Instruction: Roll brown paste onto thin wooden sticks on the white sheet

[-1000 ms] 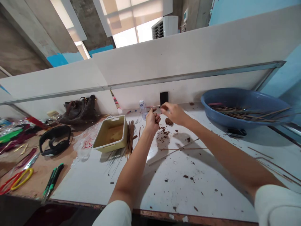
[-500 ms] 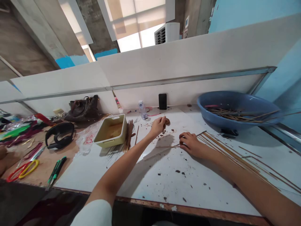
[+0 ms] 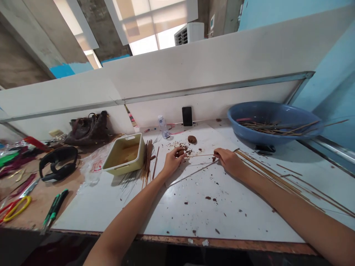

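Observation:
My left hand (image 3: 172,161) is closed round a small lump of brown paste (image 3: 181,152) and rests on the white table (image 3: 194,207). My right hand (image 3: 227,159) pinches one end of a thin stick (image 3: 201,155) that runs level across to the left hand's lump. A larger ball of brown paste (image 3: 192,139) lies just behind the hands, with crumbs around it. To the right of my right hand a row of bare thin sticks (image 3: 277,179) lies on the table.
A yellow tray (image 3: 125,154) stands left of the hands with coated sticks (image 3: 146,162) beside it. A blue basin (image 3: 270,122) of sticks sits at the back right. A phone (image 3: 187,116) and small bottle (image 3: 162,126) stand by the partition. Headphones (image 3: 57,163), scissors (image 3: 16,207) and cutters (image 3: 52,210) lie far left.
My right hand lifted one stick from the table and brought it level to my left hand. My left hand came down from the paste ball with a small lump.

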`<state>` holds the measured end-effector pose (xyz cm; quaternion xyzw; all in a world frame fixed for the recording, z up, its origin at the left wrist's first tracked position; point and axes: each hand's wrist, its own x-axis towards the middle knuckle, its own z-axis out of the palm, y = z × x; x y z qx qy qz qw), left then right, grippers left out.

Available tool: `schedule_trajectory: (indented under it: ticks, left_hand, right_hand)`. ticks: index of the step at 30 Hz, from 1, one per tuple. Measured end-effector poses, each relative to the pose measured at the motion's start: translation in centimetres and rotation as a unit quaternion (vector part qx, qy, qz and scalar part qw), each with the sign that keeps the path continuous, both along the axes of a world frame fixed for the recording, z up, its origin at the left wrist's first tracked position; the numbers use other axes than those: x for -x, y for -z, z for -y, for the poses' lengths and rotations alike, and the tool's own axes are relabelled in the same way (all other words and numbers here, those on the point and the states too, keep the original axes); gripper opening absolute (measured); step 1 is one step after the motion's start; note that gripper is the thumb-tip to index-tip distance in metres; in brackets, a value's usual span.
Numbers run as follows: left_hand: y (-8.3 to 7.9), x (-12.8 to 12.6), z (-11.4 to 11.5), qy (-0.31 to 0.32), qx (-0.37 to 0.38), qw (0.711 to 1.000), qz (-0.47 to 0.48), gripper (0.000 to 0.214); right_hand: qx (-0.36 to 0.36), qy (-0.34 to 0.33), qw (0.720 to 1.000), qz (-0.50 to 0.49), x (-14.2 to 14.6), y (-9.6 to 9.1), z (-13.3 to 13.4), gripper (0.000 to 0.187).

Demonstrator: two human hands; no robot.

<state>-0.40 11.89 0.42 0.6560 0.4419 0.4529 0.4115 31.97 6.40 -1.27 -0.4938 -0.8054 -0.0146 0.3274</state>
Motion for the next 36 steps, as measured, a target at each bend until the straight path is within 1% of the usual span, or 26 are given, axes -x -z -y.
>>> schedule_trajectory:
  ticks: [4, 8, 11, 14, 17, 19, 25, 29, 33, 36]
  left_hand:
    - [-0.1, 0.1, 0.0, -0.001, -0.059, 0.997, -0.042, 0.036]
    - [-0.5, 0.2, 0.2, 0.019, -0.103, 0.991, -0.079, 0.045]
    - [-0.6, 0.2, 0.3, 0.033, -0.098, 0.991, -0.082, 0.042]
    - [-0.5, 0.2, 0.5, 0.016, -0.075, 0.995, -0.067, 0.044]
    - [-0.4, 0.2, 0.7, -0.009, -0.065, 0.997, -0.047, 0.034]
    - [-0.4, 0.1, 0.8, -0.012, -0.062, 0.997, -0.043, 0.029]
    - [-0.7, 0.3, 1.0, 0.038, -0.072, 0.995, -0.050, 0.028]
    - [-0.5, 0.6, 0.9, 0.046, -0.067, 0.995, -0.061, 0.028]
    - [-0.2, 0.7, 0.8, 0.060, -0.083, 0.992, -0.071, 0.025]
    - [-0.2, 0.8, 0.8, 0.067, -0.097, 0.988, -0.098, 0.023]
  right_hand:
    - [-0.025, 0.034, 0.999, -0.004, -0.1, 0.2, -0.3, 0.027]
    - [-0.030, 0.048, 0.998, 0.004, -0.5, 0.4, -0.6, 0.026]
    - [-0.024, 0.049, 0.998, 0.006, -0.6, 0.4, -0.6, 0.026]
    - [-0.021, 0.034, 0.999, 0.003, -0.7, 0.1, -0.5, 0.026]
    - [-0.035, 0.017, 0.999, -0.009, -0.6, -0.3, -0.4, 0.026]
    - [-0.041, 0.008, 0.999, -0.018, -0.5, -0.6, -0.3, 0.026]
    - [-0.036, -0.001, 0.999, -0.033, -0.6, -1.1, 0.1, 0.025]
    - [-0.030, -0.009, 0.999, -0.041, -0.7, -1.3, 0.2, 0.025]
    - [-0.030, -0.019, 0.998, -0.054, -0.6, -1.5, 0.3, 0.025]
    - [-0.032, -0.025, 0.998, -0.054, -0.6, -1.6, 0.4, 0.024]
